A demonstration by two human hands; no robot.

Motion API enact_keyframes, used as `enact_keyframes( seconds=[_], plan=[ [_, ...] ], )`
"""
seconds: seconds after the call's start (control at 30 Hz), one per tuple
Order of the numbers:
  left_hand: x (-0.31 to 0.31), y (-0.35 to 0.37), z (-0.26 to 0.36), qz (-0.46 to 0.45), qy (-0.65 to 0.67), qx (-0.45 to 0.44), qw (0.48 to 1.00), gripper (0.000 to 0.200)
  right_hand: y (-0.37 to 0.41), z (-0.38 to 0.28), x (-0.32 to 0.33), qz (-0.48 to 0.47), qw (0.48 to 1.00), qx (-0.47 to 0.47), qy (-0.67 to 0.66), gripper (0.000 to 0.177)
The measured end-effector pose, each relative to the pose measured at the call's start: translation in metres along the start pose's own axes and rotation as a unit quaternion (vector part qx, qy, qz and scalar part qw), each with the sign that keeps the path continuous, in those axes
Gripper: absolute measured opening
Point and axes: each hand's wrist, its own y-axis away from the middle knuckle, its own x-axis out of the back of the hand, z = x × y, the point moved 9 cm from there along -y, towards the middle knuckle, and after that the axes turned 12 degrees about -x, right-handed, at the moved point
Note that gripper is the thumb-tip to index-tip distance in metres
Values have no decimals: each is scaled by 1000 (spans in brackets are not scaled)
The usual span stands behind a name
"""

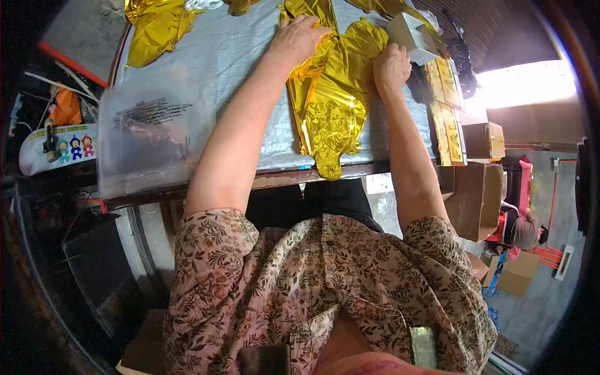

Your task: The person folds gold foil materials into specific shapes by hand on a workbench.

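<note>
Gold foil (334, 119) overhangs near edge of bench (272, 150), apparently steadied by left hand (301, 41) atop, right hand (392, 69) curled alongside; can't tell either's grip.

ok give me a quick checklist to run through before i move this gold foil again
1. Left hand on the gold foil: ok, it touches the upper part.
2. Right hand has a grip on the foil: cannot tell, its fingers are curled next to the white box.
3. Foil lying smooth: not ok, it is creased and folded.
4. Foil wholly on the table: not ok, its lower end laps over the near edge.
5. Clear plastic bag out of the foil's way: ok, it lies apart, to the left.
</note>
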Motion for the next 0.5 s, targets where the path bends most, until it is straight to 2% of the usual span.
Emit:
enact_keyframes(
  seconds=[0.07,0.33,0.4,0.5],
  plan=[
    [-2,0,-2,3,9,1,1000,34,0,-1,4,14,1000,12,-14,19],
    [1,-1,0,-9,18,8,1000,35,-3,-4,4,36,998,45,-39,21],
    [-2,-1,-4,-25,30,19,999,35,-5,1,-5,-21,999,-1,-25,41],
    [-6,1,-2,14,5,-12,1000,34,-1,3,-2,-24,998,-19,-47,41]
  ],
)
